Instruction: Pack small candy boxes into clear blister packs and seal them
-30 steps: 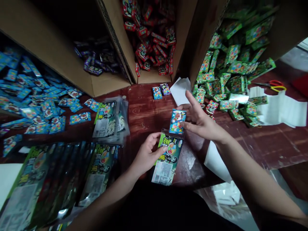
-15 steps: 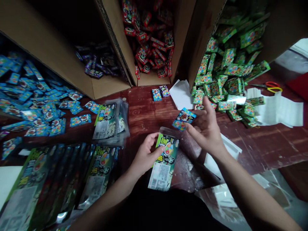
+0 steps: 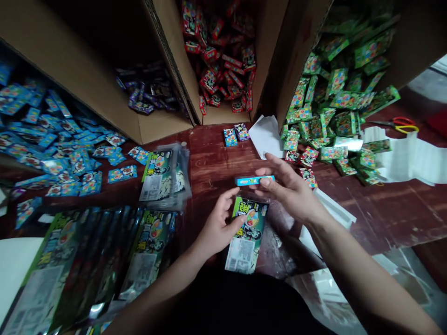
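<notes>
My left hand [image 3: 221,225] grips the left edge of a green printed pouch [image 3: 247,235], thumb on its front, with the pouch's clear top edge facing away from me. Just above that edge, my right hand [image 3: 288,188] pinches a small blue box [image 3: 254,180], which is turned so a narrow side shows. A blue packet [image 3: 230,137] and a purple packet [image 3: 241,132] lie side by side on the table beyond my hands. To the left is a stack of flat pouches [image 3: 159,174] like the one I hold.
Cardboard boxes [image 3: 223,115] stand along the back, with red and purple packets inside. Blue packets [image 3: 70,153] are heaped at left, green packets [image 3: 345,123] at right. Filled pouches [image 3: 139,260] stand in a row at lower left. Scissors [image 3: 405,124] and white paper [image 3: 415,156] lie at right.
My right hand has closed on the blue box, lifted it and brought it left, over the pouch's top edge. Small red packets its fingers covered now show. My left hand still holds the pouch.
</notes>
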The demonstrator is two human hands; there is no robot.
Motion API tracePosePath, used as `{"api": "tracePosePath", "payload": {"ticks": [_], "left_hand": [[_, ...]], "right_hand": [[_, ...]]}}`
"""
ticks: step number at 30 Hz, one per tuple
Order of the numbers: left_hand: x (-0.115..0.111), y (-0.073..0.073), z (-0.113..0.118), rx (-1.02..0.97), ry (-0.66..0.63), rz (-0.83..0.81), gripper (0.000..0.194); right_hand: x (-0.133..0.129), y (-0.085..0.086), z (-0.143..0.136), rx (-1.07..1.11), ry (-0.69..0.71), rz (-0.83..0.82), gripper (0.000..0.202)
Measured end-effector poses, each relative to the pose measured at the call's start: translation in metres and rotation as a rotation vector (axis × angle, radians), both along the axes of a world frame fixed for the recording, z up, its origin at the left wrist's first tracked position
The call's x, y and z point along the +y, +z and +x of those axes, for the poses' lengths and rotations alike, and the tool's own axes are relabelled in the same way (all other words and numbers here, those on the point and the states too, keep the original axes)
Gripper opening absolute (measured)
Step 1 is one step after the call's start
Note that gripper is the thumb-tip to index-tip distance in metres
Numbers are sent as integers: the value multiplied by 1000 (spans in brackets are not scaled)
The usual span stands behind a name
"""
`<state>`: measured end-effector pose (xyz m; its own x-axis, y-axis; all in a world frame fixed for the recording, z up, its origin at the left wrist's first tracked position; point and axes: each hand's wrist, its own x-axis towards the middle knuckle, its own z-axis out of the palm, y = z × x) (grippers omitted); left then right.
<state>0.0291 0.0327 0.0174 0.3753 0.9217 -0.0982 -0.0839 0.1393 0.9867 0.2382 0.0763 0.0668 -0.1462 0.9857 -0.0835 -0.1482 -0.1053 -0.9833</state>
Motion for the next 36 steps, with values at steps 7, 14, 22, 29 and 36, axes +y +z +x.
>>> {"api": "tracePosePath", "payload": {"ticks": [7,14,22,29,36], "left_hand": [[-5,2,4,-30,62,-120,65],[-12,3,-1,-28,6,-162,80],[-20,2,-4,-35,-32,-127,80],[-20,-2,-8,-13,-7,-119,76],[-23,-5,-8,17,14,-161,77]], "right_hand": [[-16,-7,-6,-273,-111,91,62],[-18,-17,26,-636,62,362,60],[-18,-5,23,-718,213,488,64],[-22,-10,19,-778,54,636,53],[-24,-26,24,-704,148,570,64]]}}
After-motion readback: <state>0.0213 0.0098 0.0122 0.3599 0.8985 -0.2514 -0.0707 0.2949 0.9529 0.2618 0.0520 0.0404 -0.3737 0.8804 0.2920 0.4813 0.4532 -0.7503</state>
